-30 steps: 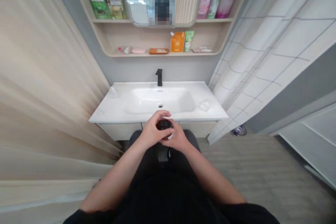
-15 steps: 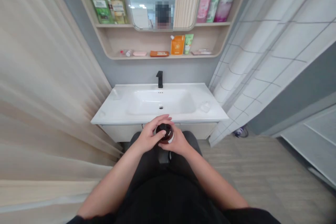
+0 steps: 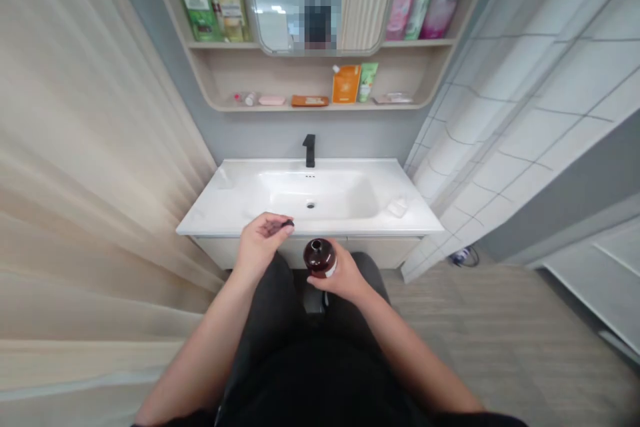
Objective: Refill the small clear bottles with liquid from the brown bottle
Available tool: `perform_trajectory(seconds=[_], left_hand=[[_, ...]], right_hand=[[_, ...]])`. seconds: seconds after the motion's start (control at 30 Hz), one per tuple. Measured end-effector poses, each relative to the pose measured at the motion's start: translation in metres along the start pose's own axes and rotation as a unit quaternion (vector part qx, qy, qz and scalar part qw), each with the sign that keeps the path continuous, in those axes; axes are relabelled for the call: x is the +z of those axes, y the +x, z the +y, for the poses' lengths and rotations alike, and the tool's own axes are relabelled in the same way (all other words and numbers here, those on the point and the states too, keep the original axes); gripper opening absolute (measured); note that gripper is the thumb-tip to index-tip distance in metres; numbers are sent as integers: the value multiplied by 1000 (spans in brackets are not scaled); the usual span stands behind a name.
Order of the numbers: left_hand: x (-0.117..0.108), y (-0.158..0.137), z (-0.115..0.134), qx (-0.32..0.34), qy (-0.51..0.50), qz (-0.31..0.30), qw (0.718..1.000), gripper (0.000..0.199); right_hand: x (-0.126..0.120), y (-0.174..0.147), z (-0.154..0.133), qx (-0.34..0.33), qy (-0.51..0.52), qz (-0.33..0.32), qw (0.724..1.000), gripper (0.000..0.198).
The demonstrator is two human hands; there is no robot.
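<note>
While the right hand [image 3: 345, 273] curls round the side of a brown bottle [image 3: 319, 256], the left hand [image 3: 255, 243] pinches a small black cap [image 3: 288, 223] narrowly between thumb and fingers. Cap and bottle are apart: the cap sits left of the bottle's open mouth and a little farther from the body, towards the basin [image 3: 350, 197]. The bottle is on the body's side of the basin, its long axis close to upright, mouth facing up; whether it tilts slightly, I cannot tell. The right hand is nearer, touching it; the left hand is near it without contact. By count: one brown bottle, one cap, one basin, one black tap [image 3: 310, 150]; above, one green bottle [image 3: 200, 10] and one yellow bottle [image 3: 232, 10] at left, one pink bottle [image 3: 401, 10] at right; lower down, one orange pouch [image 3: 346, 85] and one green tube [image 3: 369, 82], with small items too blurred to number
</note>
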State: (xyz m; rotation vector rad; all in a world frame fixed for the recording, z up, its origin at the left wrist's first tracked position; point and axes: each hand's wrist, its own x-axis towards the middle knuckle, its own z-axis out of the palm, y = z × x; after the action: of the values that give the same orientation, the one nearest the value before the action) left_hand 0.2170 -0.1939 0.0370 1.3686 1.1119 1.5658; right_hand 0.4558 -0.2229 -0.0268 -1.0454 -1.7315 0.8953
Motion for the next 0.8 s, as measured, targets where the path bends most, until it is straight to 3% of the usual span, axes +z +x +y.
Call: perform_trajectory(seconds=[0.13,0.27,0.47,0.63,0.8], left_hand=[[-56,18,-21,-71,2,51,996,51],[-116,28,-51,-112,82,77,987,67],[-192,50,-90,-154,232,206,938,50],[-217,68,-113,-158,367,236,886,31],[-217,81,-133,-49,511,190,837,20]], right_hand=[[-6,2,8,9,6,6,1000,73],[-7,8,20,17,7,15,1000,75],[-9,21,33,19,4,18,1000,78],[-15,28,39,37,-5,24,999,78],[-20,33,54,48,-22,48,997,80]])
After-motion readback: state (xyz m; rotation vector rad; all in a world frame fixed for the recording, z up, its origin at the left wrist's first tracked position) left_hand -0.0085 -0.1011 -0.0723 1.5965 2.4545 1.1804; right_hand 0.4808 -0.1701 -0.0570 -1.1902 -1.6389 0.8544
